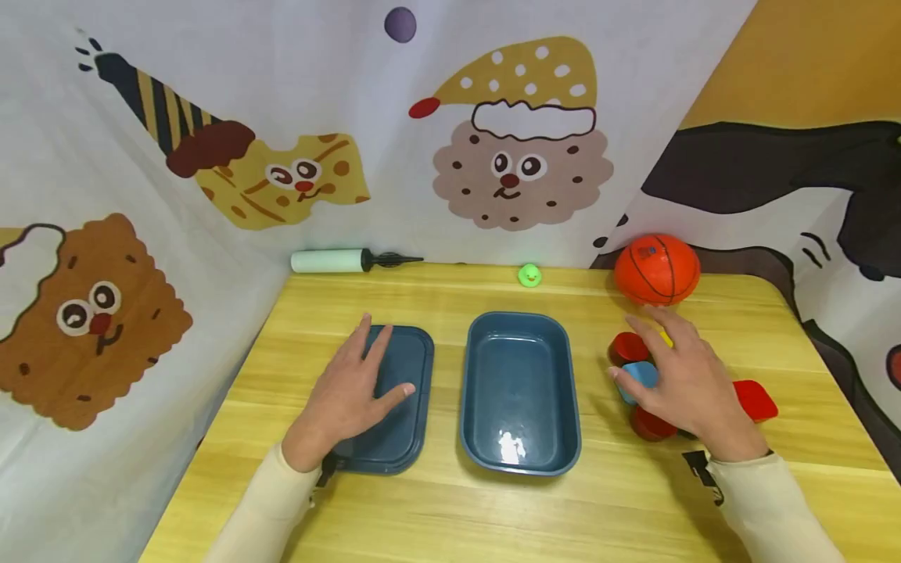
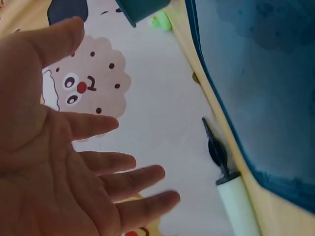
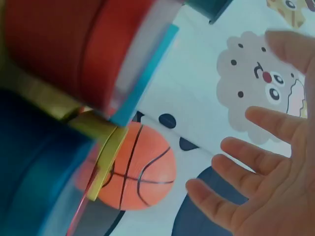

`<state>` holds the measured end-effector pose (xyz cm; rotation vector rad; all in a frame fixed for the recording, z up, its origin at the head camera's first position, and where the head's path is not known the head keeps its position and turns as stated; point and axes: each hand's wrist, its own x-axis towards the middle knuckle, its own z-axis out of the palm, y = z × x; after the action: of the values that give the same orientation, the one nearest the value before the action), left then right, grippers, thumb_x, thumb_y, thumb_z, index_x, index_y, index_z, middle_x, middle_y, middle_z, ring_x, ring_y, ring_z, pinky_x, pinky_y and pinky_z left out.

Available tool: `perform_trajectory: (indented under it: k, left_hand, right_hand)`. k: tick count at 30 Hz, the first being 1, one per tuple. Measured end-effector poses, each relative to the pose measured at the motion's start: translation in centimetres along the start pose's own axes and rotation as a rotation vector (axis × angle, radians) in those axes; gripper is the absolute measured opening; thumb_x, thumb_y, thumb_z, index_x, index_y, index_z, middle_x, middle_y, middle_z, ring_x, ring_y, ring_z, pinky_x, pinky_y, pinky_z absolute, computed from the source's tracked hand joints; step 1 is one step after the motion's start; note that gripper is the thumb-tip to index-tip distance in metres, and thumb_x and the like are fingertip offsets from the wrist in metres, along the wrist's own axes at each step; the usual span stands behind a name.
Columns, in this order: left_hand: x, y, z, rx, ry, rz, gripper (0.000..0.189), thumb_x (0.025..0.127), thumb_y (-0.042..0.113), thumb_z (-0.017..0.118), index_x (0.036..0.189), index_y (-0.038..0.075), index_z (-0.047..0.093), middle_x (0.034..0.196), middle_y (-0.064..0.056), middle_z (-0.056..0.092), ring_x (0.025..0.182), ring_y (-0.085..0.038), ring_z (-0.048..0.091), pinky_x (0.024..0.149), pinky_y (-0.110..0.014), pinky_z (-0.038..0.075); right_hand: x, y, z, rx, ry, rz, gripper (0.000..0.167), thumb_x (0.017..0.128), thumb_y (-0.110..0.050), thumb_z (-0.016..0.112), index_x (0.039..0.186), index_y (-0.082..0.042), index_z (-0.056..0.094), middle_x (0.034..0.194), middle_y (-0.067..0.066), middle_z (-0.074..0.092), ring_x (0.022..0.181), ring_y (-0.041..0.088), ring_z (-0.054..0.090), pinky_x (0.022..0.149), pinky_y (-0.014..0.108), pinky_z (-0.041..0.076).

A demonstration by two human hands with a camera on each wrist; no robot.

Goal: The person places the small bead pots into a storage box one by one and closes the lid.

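On the counter (image 1: 450, 516), I judge the tray (image 1: 521, 383) unfilled; the lid (image 1: 408, 422) lies off, at its nine o'clock. The left hand (image 1: 348, 395) and right hand (image 1: 690, 379) are spread, gripping nothing. Coloured containers (image 1: 653, 424), three o'clock, apparently remain unhandled.

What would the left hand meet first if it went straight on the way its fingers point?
Probably the pale green cylindrical plastic pump with a pointed black nozzle; height is unclear, so the left hand might pass above.
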<state>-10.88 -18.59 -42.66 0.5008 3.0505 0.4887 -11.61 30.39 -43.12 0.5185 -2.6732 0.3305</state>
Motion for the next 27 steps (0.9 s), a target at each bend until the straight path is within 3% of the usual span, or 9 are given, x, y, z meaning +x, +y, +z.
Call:
perform_trajectory:
  k: [2,5,12,15,18,19,21,23,27]
  left_hand:
    - [-0.1,0.1,0.1,-0.07,0.02,0.029,0.094,0.099,0.057,0.069,0.168,0.01,0.028,0.176,-0.025,0.013,0.153,-0.05,0.037,0.105,-0.061,0.053]
    - [-0.4,0.5,0.4,-0.162,0.029,0.049,0.086,0.1,0.054,0.069,0.167,0.013,0.033,0.175,-0.022,0.021,0.145,-0.049,0.049,0.094,-0.06,0.058]
    - [-0.5,1.3,1.2,-0.341,0.058,0.078,0.07,0.102,0.044,0.071,0.16,0.016,0.044,0.168,-0.016,0.037,0.14,-0.042,0.056,0.105,-0.059,0.054]
    - [-0.3,1.5,1.8,-0.439,0.077,0.112,0.061,0.103,0.037,0.072,0.156,0.018,0.05,0.163,-0.013,0.044,0.139,-0.035,0.058,0.103,-0.052,0.057]
    - [-0.1,1.9,2.3,-0.539,0.059,0.138,0.056,0.103,0.03,0.072,0.154,0.017,0.052,0.159,-0.01,0.049,0.137,-0.03,0.06,0.101,-0.045,0.059]
    - [0.0,2.0,2.4,-0.566,0.049,0.141,0.055,0.103,0.029,0.072,0.153,0.017,0.052,0.158,-0.008,0.05,0.137,-0.03,0.059,0.101,-0.044,0.059]
    - [0.2,2.4,2.6,-0.621,0.014,0.137,0.054,0.103,0.026,0.072,0.153,0.017,0.052,0.154,-0.006,0.053,0.136,-0.03,0.06,0.102,-0.041,0.059]
    - [0.4,2.7,2.8,-0.681,-0.028,0.126,0.053,0.104,0.026,0.071,0.153,0.02,0.052,0.151,-0.004,0.054,0.136,-0.032,0.06,0.103,-0.039,0.059]
    - [0.8,3.1,3.3,-0.803,-0.107,0.095,0.051,0.104,0.026,0.07,0.152,0.023,0.052,0.149,-0.007,0.055,0.135,-0.033,0.06,0.102,-0.034,0.058]
  right_hand:
    - [-0.3,0.4,-0.2,0.022,0.037,0.003,0.079,0.077,-0.036,0.088,0.144,-0.007,0.061,0.149,0.025,0.053,0.135,0.046,0.048,0.097,0.07,0.05]
    - [-0.9,1.1,-0.6,0.059,0.051,0.044,0.072,0.079,-0.029,0.088,0.142,-0.005,0.062,0.147,0.026,0.054,0.133,0.046,0.049,0.097,0.069,0.049]
    - [-2.6,3.4,-1.5,0.124,0.061,0.192,0.058,0.088,-0.024,0.083,0.139,-0.003,0.063,0.146,0.026,0.057,0.132,0.048,0.05,0.101,0.074,0.043]
    - [-3.3,4.9,-1.4,0.141,0.096,0.209,0.054,0.09,-0.021,0.082,0.138,-0.004,0.065,0.144,0.025,0.06,0.13,0.048,0.053,0.119,0.056,0.042]
    - [-4.2,6.2,-1.4,0.162,0.111,0.248,0.051,0.094,-0.022,0.08,0.139,-0.005,0.065,0.143,0.025,0.062,0.128,0.049,0.055,0.127,0.045,0.036]
    - [-4.5,6.6,-1.4,0.172,0.111,0.267,0.051,0.095,-0.023,0.079,0.14,-0.006,0.064,0.143,0.026,0.062,0.128,0.05,0.056,0.128,0.036,0.032]
    - [-5.2,7.3,-1.6,0.183,0.097,0.324,0.05,0.097,-0.024,0.077,0.141,-0.006,0.063,0.143,0.028,0.061,0.128,0.053,0.055,0.128,0.049,0.032]
    - [-5.8,7.9,-1.8,0.181,0.092,0.377,0.051,0.098,-0.025,0.077,0.142,-0.005,0.063,0.144,0.03,0.06,0.127,0.056,0.054,0.127,0.05,0.032]
    - [-7.1,9.2,-1.9,0.176,0.057,0.475,0.052,0.1,-0.029,0.076,0.144,-0.005,0.062,0.145,0.033,0.059,0.127,0.06,0.054,0.119,0.016,0.027]
